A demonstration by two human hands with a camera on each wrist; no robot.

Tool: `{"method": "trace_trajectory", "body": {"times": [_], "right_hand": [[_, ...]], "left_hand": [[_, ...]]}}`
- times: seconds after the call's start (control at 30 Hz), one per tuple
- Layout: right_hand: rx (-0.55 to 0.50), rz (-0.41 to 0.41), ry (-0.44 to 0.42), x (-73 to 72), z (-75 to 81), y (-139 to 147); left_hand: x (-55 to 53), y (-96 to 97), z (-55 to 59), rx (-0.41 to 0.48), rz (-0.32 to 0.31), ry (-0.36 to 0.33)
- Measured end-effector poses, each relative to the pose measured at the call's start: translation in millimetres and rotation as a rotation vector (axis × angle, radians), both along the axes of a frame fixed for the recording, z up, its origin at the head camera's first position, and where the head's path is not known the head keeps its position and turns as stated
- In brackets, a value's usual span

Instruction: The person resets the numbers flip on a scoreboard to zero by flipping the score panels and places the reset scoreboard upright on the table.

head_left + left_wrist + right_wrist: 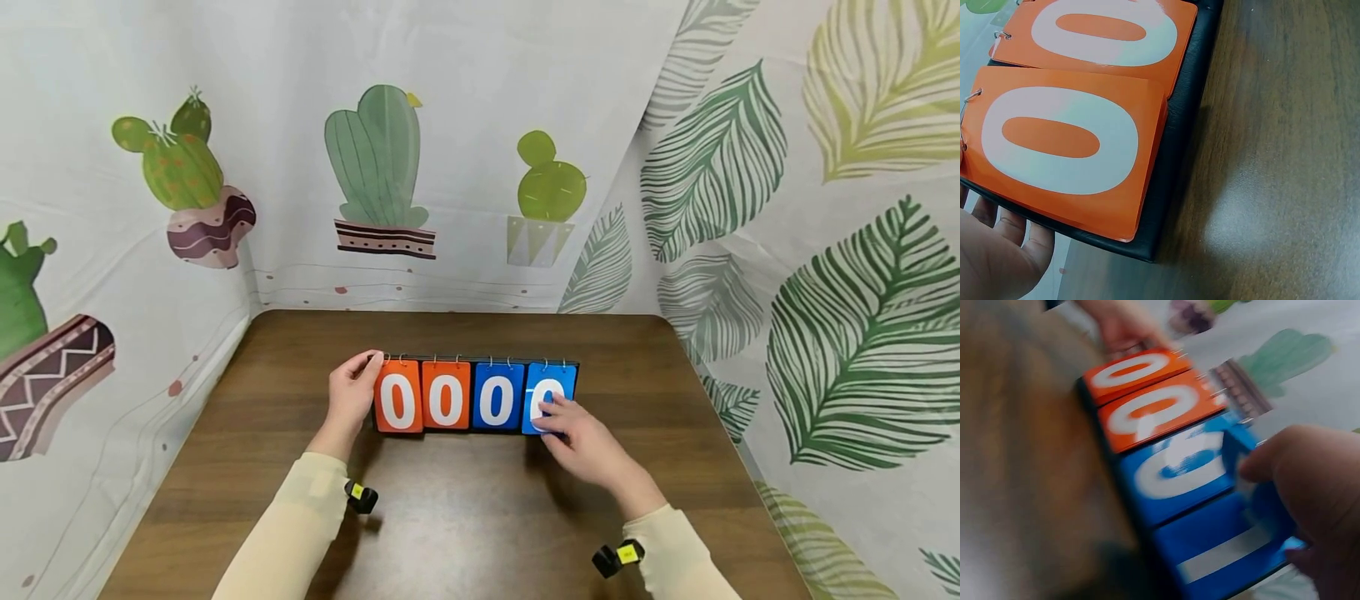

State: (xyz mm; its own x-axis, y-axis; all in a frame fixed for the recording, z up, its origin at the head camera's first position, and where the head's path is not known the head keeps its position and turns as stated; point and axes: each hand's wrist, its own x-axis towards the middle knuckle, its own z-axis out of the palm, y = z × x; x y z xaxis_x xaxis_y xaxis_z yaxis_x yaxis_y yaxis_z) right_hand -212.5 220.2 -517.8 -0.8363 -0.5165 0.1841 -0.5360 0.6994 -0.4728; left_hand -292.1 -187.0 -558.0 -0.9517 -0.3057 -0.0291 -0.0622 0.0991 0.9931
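Note:
A flip scoreboard (pixel 1175 144) with a black backing stands tilted on the table. Two orange cards (pixel 446 395) and a blue card (pixel 498 395) show 0. My left hand (pixel 351 396) grips its upper left corner, thumb at the front and other fingers behind, as the left wrist view shows. At the far right end, my right hand (pixel 588 442) pinches the rightmost blue 0 card (pixel 542 375) near its lower right part. In the right wrist view, a blue card with a white 1 (pixel 1222 553) shows underneath, and the fingers partly cover the lifted card.
The brown wooden table (pixel 450 517) extends around the scoreboard. Metal rings (pixel 564 363) hold the cards along the top edge. Behind the table hangs a cloth (pixel 465 125) printed with cacti, and a leaf-print cloth (pixel 750 333) runs along the right side.

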Motion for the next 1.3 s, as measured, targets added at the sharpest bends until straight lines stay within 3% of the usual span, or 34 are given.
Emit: {"method": "trace_trajectory", "body": {"times": [0.17, 0.47, 0.97, 1.3], "right_hand": [[0.048, -0.070, 0.121, 2.2, -32.6, -4], [0.038, -0.123, 0.176, -1.0, -65.2, -9], [0.061, -0.153, 0.198, -0.8, -74.6, -16], [0.030, -0.156, 0.188, -0.8, -75.7, -18]], "left_hand": [[0.2, -0.4, -1.3, -0.007, -0.002, 0.014], [-2.3, -1.4, 0.4, -0.008, -0.003, -0.036], [0.7, -0.1, -2.5, -0.004, 0.020, 0.032], [-1.1, -1.3, -2.6, -0.005, -0.007, 0.033]]}}
